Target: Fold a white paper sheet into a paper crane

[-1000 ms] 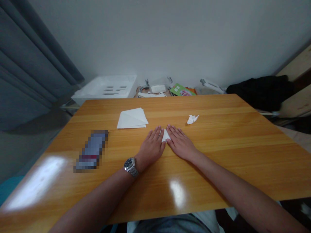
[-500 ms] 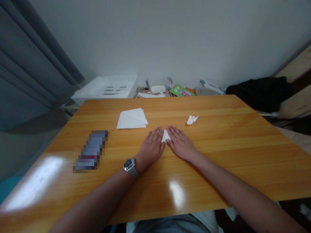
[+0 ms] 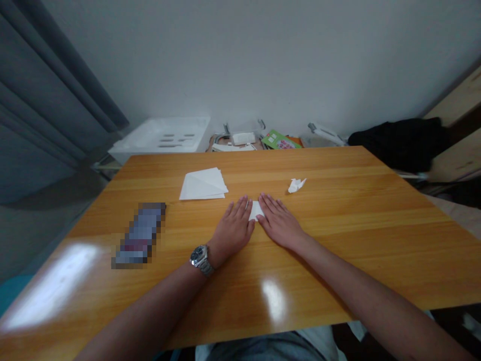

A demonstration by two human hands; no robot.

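My left hand (image 3: 233, 228) and my right hand (image 3: 280, 223) lie flat on the wooden table (image 3: 338, 240), fingers stretched out, side by side. Between and under their fingers sits a small folded white paper (image 3: 255, 210); both hands press on it and most of it is hidden. A silver wristwatch (image 3: 200, 256) is on my left wrist. A stack of white paper sheets (image 3: 203, 184) lies farther back to the left. A small folded white paper figure (image 3: 296, 185) lies farther back to the right.
A blurred dark rectangular object (image 3: 140, 234) lies on the table's left side. Behind the table stand a white plastic tray (image 3: 161, 136), a green booklet (image 3: 280, 139) and clutter by the wall. A black garment (image 3: 402, 143) lies at the right. Grey curtains (image 3: 41, 110) hang at the left.
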